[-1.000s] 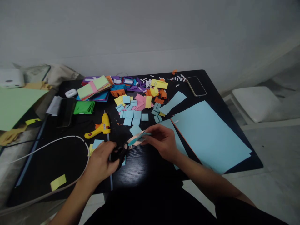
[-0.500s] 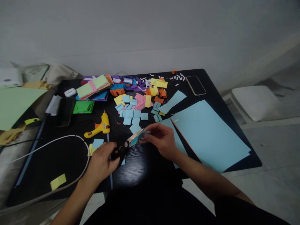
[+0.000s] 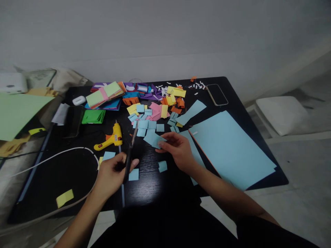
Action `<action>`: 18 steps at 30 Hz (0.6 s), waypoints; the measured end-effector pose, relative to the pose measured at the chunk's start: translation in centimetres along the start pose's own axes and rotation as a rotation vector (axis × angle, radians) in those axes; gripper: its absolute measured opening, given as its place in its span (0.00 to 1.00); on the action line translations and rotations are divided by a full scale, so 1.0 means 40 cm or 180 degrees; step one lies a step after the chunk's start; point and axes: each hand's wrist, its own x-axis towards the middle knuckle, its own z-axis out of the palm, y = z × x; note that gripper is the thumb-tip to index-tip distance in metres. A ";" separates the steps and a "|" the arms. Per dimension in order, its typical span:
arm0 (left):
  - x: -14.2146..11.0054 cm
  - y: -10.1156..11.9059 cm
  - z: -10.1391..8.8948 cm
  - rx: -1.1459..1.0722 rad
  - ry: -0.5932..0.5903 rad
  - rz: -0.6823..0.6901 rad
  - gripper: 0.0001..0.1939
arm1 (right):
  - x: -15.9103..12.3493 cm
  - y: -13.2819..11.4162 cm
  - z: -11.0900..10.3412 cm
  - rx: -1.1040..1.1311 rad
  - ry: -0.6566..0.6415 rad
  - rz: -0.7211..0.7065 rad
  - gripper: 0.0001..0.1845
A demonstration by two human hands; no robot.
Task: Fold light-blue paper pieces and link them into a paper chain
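My left hand (image 3: 111, 172) is closed around the black handles of a pair of scissors (image 3: 131, 148). The blades point up and away over the table, and they look closed together. At the middle of the table, my right hand (image 3: 178, 150) pinches the right end of a light blue paper piece (image 3: 153, 138) between thumb and fingers. Just below it lies a small blue paper square (image 3: 162, 166). Another blue square (image 3: 133, 174) rests beside the scissor handles. Several blue squares (image 3: 143, 124) are spread beyond the blades.
A yellow glue gun (image 3: 113, 138) lies left of the scissors. Large blue sheets (image 3: 232, 148) cover the right side, with a phone (image 3: 216, 94) behind. Coloured paper bundles (image 3: 106, 94) and white scraps line the back. A white cable (image 3: 85, 148) loops at left.
The scissors have come away from the paper, turning upright to the left. A small blue square now lies on the table below my right hand, which has taken the end of another blue piece.
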 end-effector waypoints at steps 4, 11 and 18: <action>0.038 0.030 0.012 -0.0360 0.0092 -0.0096 0.15 | 0.011 0.009 -0.007 0.0184 -0.0064 0.0293 0.17; 0.081 0.113 0.091 -0.1485 0.0123 -0.0204 0.16 | 0.016 0.027 -0.010 0.0248 -0.0168 0.0472 0.18; 0.077 0.127 0.110 -0.1763 0.0449 -0.0186 0.15 | 0.014 0.029 -0.007 0.0232 -0.0222 0.0542 0.18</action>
